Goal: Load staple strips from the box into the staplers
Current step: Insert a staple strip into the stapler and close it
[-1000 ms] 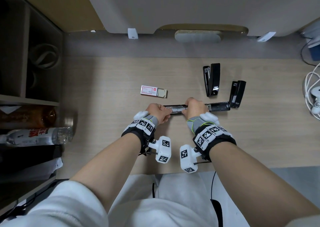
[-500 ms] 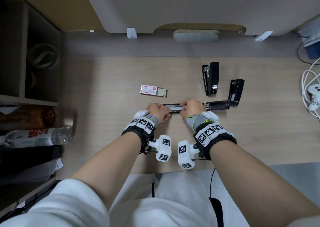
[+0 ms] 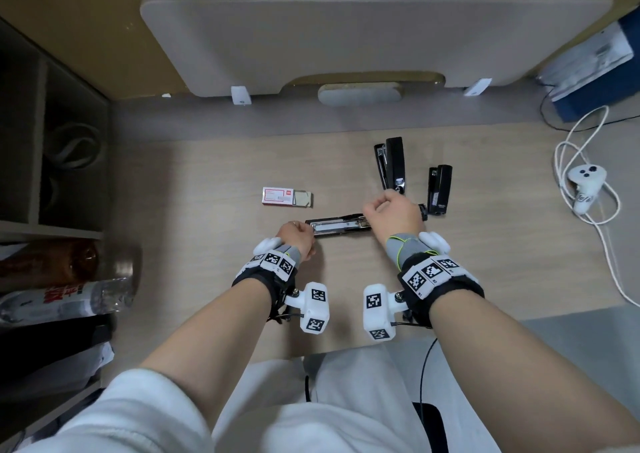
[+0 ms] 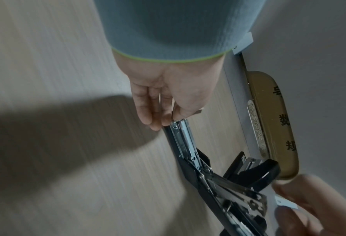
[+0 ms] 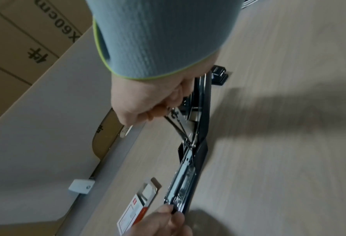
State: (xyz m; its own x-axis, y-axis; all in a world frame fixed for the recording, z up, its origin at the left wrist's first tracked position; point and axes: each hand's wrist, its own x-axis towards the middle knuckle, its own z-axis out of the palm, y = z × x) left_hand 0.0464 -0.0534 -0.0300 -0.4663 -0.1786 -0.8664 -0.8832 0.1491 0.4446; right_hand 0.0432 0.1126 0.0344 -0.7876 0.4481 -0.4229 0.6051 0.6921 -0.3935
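The open stapler is lying flat on the desk, stretched out left to right, with its shiny metal channel facing up. The left hand is sitting at the left end, and in the left wrist view its fingers are lying close together and fairly straight, tips touching the end of the channel while the thumb is coming in from the other side, so it's more or less pinching that tip lightly. The right hand is up over the hinge area with its fingers curled, and from the right wrist view it's gripping the swung-up top arm of the stapler, which is angling up off the base. Can't tell from any view whether a strip is actually sitting in the channel, it's just shiny metal in there. The staple box is lying on the desk just behind and left of the stapler, not touching it, with its inner tray slid partway out to the right. Two more black staplers are sitting behind the right hand: stapler two is lying on its side pointing away, and stapler three is just right of it, near the far right end of the open one. A white controller with a cable is hanging out at the right edge of the desk.
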